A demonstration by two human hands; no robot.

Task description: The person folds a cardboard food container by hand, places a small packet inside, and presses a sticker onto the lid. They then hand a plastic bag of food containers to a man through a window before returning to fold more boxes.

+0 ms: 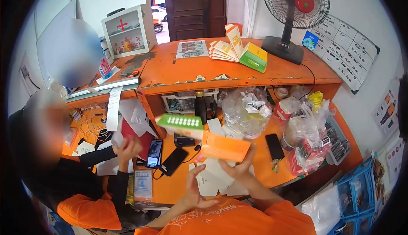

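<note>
Flat carton [212, 143], orange with green dotted end, tilted, held midair

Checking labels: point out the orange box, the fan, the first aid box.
orange box [225, 147]: head view, middle of its front face.
fan [304, 2]: head view, red hub.
first aid box [127, 33]: head view, glass door.

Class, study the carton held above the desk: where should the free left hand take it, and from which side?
Grip the free green end of the carton, from the left and underneath. It is long and nearly flat, the right hand holds its orange end, and the open left hand sits below.
</note>
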